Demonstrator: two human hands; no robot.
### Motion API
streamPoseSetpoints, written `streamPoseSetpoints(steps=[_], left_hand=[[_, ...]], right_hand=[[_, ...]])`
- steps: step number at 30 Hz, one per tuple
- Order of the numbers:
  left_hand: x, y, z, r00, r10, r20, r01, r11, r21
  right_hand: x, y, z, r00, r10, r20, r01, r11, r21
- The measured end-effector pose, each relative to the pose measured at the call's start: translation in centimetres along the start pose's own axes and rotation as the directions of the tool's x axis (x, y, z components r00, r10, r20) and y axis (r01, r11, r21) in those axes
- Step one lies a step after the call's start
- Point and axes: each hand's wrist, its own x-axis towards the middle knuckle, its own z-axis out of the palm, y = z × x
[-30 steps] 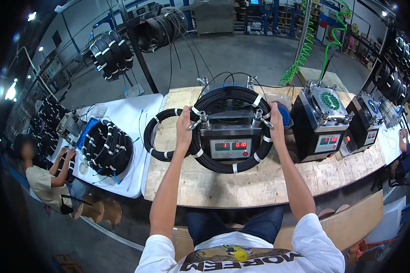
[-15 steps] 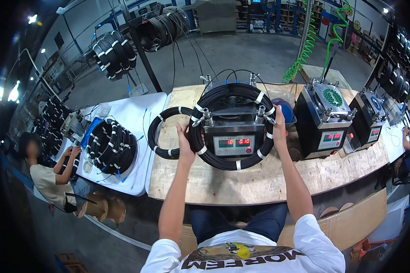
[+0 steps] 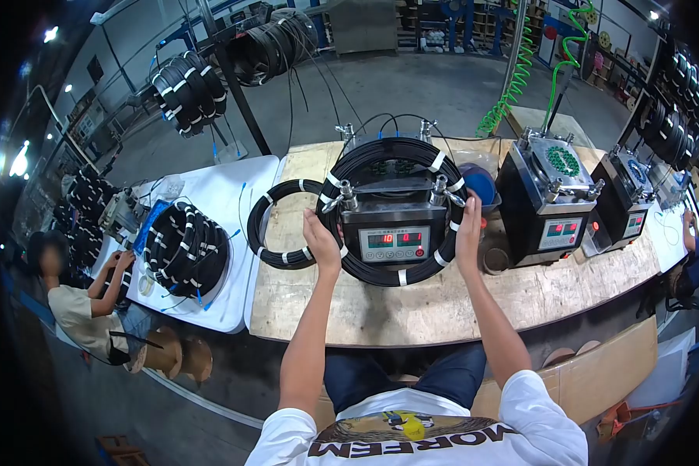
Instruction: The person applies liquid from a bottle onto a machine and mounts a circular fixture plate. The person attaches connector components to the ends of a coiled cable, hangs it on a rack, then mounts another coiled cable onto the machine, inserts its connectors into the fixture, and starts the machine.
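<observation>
Cable coil point(image 3: 380, 273) encircles the black test machine point(image 3: 388, 210) on the wooden bench point(image 3: 443, 307) — gripped at both sides. Left hand point(image 3: 322, 239) clasps its left arc, right hand point(image 3: 467, 229) its right; a second coil point(image 3: 276, 256) lies just beside.

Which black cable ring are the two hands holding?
The big coil looped around the machine with the red number display. The left hand and right hand grip its sides. The smaller coil lies flat on the wooden bench, left of it.
</observation>
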Motion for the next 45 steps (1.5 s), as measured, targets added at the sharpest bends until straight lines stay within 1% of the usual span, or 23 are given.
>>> streamPoseSetpoints(steps=[3, 4, 6, 8, 10, 13, 14, 17, 18, 20, 22, 23, 26, 29, 31, 33, 34, 37, 40, 41, 43, 44, 45], left_hand=[[0.3, -0.6, -0.4, 0.998, -0.047, 0.050, 0.049, 0.998, -0.039], [0.5, -0.8, -0.6, 0.997, -0.058, 0.059, 0.061, 0.997, -0.050], [0.8, -0.7, -0.7, 0.992, -0.106, 0.073, 0.110, 0.993, -0.051], [0.6, -0.3, -1.0, 0.982, -0.163, 0.096, 0.175, 0.976, -0.131], [0.2, -0.2, -1.8, 0.958, -0.233, 0.165, 0.267, 0.935, -0.231], [-0.7, -1.8, -2.9, 0.954, -0.223, 0.200, 0.282, 0.892, -0.353], [-1.2, -2.4, -3.4, 0.948, -0.203, 0.246, 0.288, 0.875, -0.389], [-2.5, -6.4, -4.4, 0.986, -0.084, 0.141, 0.106, 0.982, -0.153], [-4.1, -3.4, -2.7, 0.993, -0.011, 0.114, 0.001, 0.997, 0.082], [-5.1, -2.6, -2.2, 0.990, -0.036, 0.138, 0.032, 0.999, 0.032], [-5.2, -2.5, -2.5, 0.981, -0.058, 0.183, 0.063, 0.998, -0.017], [-5.2, -2.5, -2.7, 0.979, -0.056, 0.198, 0.059, 0.998, -0.005], [-4.8, -2.6, -3.1, 0.968, -0.057, 0.245, 0.047, 0.998, 0.048], [-4.7, -2.2, -3.1, 0.963, -0.074, 0.259, 0.046, 0.993, 0.112], [-4.8, -2.4, -3.0, 0.969, -0.074, 0.235, 0.049, 0.993, 0.112], [-4.7, -2.3, -3.2, 0.961, -0.062, 0.269, 0.033, 0.993, 0.113], [-4.7, -2.2, -3.3, 0.956, -0.056, 0.288, 0.024, 0.993, 0.115], [-4.8, -2.3, -3.5, 0.955, -0.099, 0.279, 0.087, 0.995, 0.053], [-3.8, -2.7, -4.9, 0.926, -0.055, 0.373, 0.036, 0.998, 0.057], [-3.2, -2.9, -5.2, 0.933, -0.036, 0.358, 0.021, 0.999, 0.047], [-2.2, -0.2, -4.5, 0.948, -0.008, 0.319, -0.003, 0.999, 0.034], [-1.8, 1.6, -4.1, 0.941, -0.008, 0.340, 0.006, 1.000, 0.006], [0.1, 0.8, -4.2, 0.938, 0.139, 0.318, -0.190, 0.973, 0.133]], right_hand=[[-2.1, -1.2, -0.3, 0.987, 0.154, 0.034, -0.153, 0.988, -0.036], [-2.1, -0.2, -0.6, 0.989, 0.136, 0.052, -0.130, 0.986, -0.100], [-2.2, 0.0, -0.4, 0.997, 0.056, 0.043, -0.051, 0.993, -0.108], [-2.2, -0.3, -0.1, 1.000, -0.006, 0.030, 0.010, 0.990, -0.143], [-2.3, -0.6, 0.0, 1.000, -0.011, 0.018, 0.013, 0.990, -0.142], [-2.6, -0.6, 0.2, 1.000, 0.003, 0.013, -0.001, 0.989, -0.147], [-2.6, -0.6, 0.2, 1.000, 0.009, 0.010, -0.007, 0.988, -0.152], [-2.5, -0.4, 0.1, 1.000, -0.013, 0.016, 0.015, 0.988, -0.156], [-2.6, -0.2, -0.1, 1.000, 0.026, 0.014, -0.024, 0.990, -0.136], [-2.5, 0.0, -0.1, 0.995, 0.098, 0.016, -0.096, 0.991, -0.095], [-2.9, -0.6, 0.3, 0.996, 0.085, -0.018, -0.086, 0.993, -0.083], [-3.1, -0.8, 0.3, 0.996, 0.079, -0.036, -0.082, 0.994, -0.078], [-4.7, 0.0, -0.4, 0.991, 0.127, 0.029, -0.123, 0.987, -0.107], [-7.2, -0.3, -0.5, 0.985, 0.160, 0.062, -0.160, 0.987, -0.002], [-8.6, 0.6, -0.7, 0.981, 0.178, 0.075, -0.173, 0.982, -0.069], [-9.5, 0.7, -0.6, 0.974, 0.213, 0.080, -0.200, 0.968, -0.150], [-9.7, 1.1, -0.4, 0.975, 0.219, 0.047, -0.210, 0.966, -0.150], [-9.9, 2.0, 0.1, 0.985, 0.173, -0.001, -0.173, 0.980, -0.095], [-9.9, 2.4, 0.1, 0.985, 0.171, 0.005, -0.171, 0.984, -0.050], [-9.8, 2.6, 0.1, 0.986, 0.165, 0.005, -0.164, 0.985, -0.051], [-9.9, 2.3, 0.2, 0.987, 0.162, 0.010, -0.161, 0.985, -0.058], [-10.0, 2.3, 0.2, 0.988, 0.155, 0.005, -0.155, 0.986, -0.069], [-10.0, 2.3, 0.2, 0.989, 0.147, 0.000, -0.147, 0.986, -0.080]])
